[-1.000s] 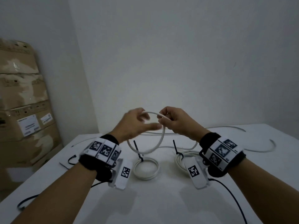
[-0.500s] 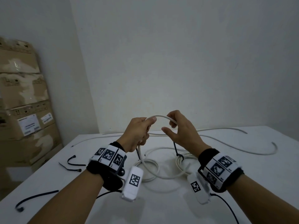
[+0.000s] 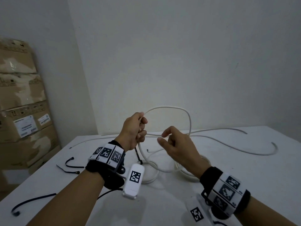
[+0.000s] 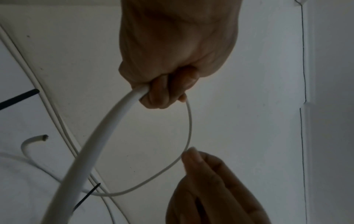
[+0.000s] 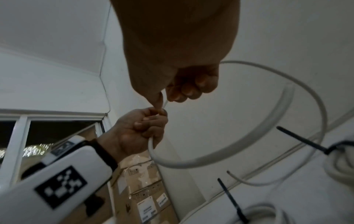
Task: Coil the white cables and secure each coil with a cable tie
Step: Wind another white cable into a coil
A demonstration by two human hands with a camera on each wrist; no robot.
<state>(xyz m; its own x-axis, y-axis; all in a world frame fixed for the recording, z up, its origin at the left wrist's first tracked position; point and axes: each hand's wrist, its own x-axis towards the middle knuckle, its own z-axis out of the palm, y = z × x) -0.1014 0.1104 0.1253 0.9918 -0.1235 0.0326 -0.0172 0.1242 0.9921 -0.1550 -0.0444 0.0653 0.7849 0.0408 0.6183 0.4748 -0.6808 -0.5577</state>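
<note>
White table (image 3: 244, 185) — loose black ties (image 3: 70, 163), tied coils (image 3: 187, 173), boxes (image 3: 24, 111) left.

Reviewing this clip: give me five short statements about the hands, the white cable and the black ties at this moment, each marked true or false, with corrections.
1. The left hand grips the round white cable, which arcs up in a raised loop. True.
2. The right hand lies flat on the white table. False: it is raised, thumb and forefinger pinching the cable.
3. Finished white cable coils bound with black cable ties lie on the table under the hands. True.
4. Every loose black cable tie sits right of the hands. False: the loose ties lie on the left part of the table.
5. Stacked brown cardboard boxes stand by the left wall. True.
</note>
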